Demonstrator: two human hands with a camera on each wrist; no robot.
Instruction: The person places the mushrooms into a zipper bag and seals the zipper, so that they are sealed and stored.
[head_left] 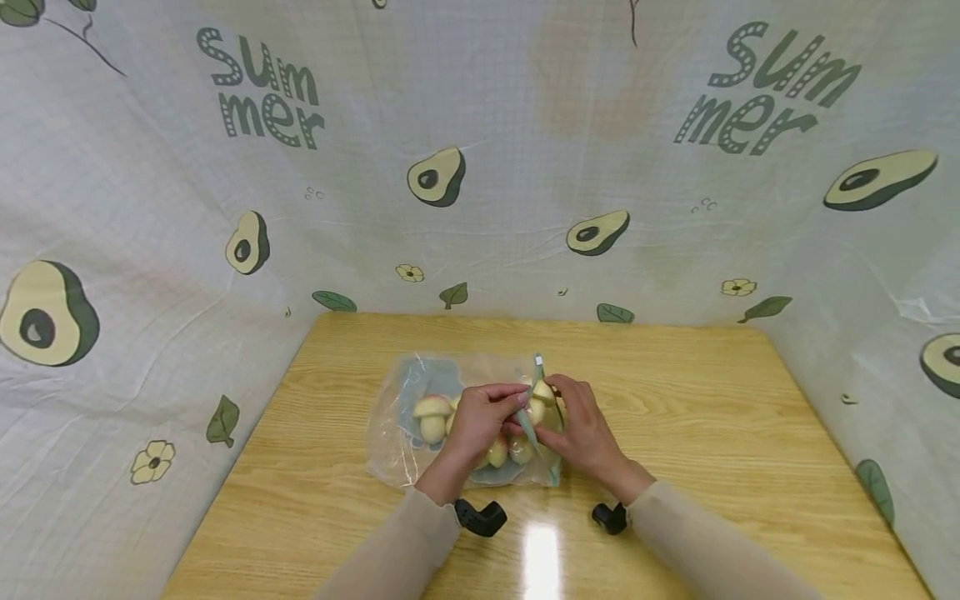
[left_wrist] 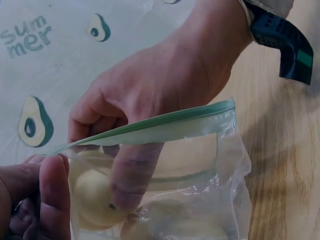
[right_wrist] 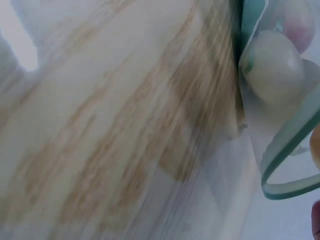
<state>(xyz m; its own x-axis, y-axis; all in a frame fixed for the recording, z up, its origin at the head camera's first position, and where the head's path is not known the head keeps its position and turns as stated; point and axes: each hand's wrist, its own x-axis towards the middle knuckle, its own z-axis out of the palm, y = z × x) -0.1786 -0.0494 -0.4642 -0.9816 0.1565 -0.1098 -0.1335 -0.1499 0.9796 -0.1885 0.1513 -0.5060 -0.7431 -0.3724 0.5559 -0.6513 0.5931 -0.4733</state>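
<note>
A clear zip bag (head_left: 390, 450) with green closure edges lies on the table, its mouth toward the right. Inside are several cream toy mushrooms (head_left: 432, 417), some with pinkish caps. My left hand (head_left: 476, 425) pinches the bag's green zip strip (left_wrist: 150, 120); its fingertips (left_wrist: 54, 180) show at the lower left of the left wrist view. At the mouth, my right hand (head_left: 585, 429) grips a pale toy mushroom (head_left: 542, 402), one digit reaching inside behind the clear film. The right wrist view shows the gaping zip loop and a rounded cream piece (right_wrist: 275, 65) behind plastic.
The wooden table (head_left: 675, 383) extends to both sides of the bag. A white cloth (head_left: 510, 100) printed with avocados hangs around its back and sides. Black wrist devices (head_left: 482, 518) sit at both cuffs, close above the tabletop.
</note>
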